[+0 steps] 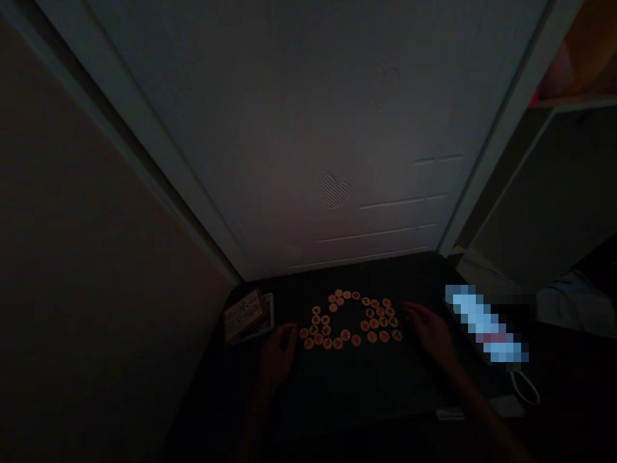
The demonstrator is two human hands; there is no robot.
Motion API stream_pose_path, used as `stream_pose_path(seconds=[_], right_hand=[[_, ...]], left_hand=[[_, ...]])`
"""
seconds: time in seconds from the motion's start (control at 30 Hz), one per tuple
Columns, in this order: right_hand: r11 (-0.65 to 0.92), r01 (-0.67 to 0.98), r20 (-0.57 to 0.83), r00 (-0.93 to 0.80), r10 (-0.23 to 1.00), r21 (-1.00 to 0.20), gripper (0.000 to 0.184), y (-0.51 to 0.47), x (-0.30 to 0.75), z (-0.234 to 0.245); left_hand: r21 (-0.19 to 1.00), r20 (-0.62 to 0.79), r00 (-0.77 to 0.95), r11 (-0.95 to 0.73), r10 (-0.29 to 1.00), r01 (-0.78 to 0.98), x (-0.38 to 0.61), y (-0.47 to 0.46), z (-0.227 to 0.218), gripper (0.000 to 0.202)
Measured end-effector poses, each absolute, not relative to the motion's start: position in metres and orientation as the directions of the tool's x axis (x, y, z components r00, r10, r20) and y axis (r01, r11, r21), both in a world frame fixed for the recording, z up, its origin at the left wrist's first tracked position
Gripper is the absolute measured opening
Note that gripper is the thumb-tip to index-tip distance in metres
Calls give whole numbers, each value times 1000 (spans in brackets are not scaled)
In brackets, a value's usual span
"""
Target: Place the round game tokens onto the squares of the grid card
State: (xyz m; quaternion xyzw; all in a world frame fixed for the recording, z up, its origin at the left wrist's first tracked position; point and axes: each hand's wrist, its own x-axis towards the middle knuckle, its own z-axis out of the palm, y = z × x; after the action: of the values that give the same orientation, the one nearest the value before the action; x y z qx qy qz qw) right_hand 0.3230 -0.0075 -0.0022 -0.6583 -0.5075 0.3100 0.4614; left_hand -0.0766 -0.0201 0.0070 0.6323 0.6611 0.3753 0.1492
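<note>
Head view: most round pieces [346, 335] lie marked-side up, a few look blank. My left hand [279, 349] and right hand [428, 326] flank them; I can't tell either grip.

Room dim, edges sunk in shadow. Pale door-like panel [270, 128] upright, grey in weak light. On panel: striped heart relief [335, 191] below middle, fainter heart outline [385, 87] toward upper right, straight grooves [393, 204] across lower right. Left of panel: ridged trim [139, 128], then brownish wall [72, 225]. Right of panel: matching trim strip [506, 122], beyond it orange and pink shapes [590, 45], blurred, above flat grey surface [544, 193]. Below panel: dark table [347, 392], back edge at panel's foot.
</note>
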Motion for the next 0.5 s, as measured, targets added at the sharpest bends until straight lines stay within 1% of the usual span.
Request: stream_pose_path(seconds=[0.1,0.17,0.33,0.43,0.5], right_hand=[[-72,453,116,375,920,-888,53,-12,315,0],[-86,483,129,396,909,-872,54,-13,310,6],[-59,498,143,359,922,-865,54,-16,306,16],[-14,521,182,324,928,-853,50,-19,311,12],[-20,531,186,331,925,-847,49,-20,314,8]], left_hand=[[670,277,-153,-76,949,739,-76,-20,8,35],[667,275,-154,-73,949,741,-76,-21,9,35],[667,265,-153,-67,952,742,-75,-21,11,36],[658,282,-149,-78,948,749,-76,-20,9,37],[654,287,-149,-80,946,752,-76,-19,9,36]])
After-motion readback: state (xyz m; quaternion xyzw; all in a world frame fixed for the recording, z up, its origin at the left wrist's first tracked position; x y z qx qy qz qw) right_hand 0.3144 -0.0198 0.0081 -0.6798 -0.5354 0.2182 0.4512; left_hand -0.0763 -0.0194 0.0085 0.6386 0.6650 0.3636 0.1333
